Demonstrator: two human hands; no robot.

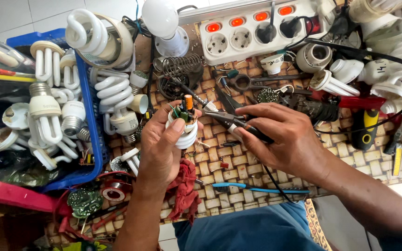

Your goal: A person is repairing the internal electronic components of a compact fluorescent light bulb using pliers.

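My left hand [161, 146] grips an opened white spiral lamp [185, 132] with its circuit board up, an orange capacitor standing on top. My right hand [282, 137] holds a dark soldering iron [231, 120], its tip pointing left at the board's components. Both hands hover over a woven mat [238, 162] at the middle of the view. The iron's cable runs down under my right wrist.
A blue basket [91, 139] of several white spiral lamps sits left. A white power strip [252, 30] with lit red switches lies at the back. Pliers, scissors, a yellow-black screwdriver [366, 128], lamp parts, a red rag [184, 188] and a blue wire [257, 188] lie about.
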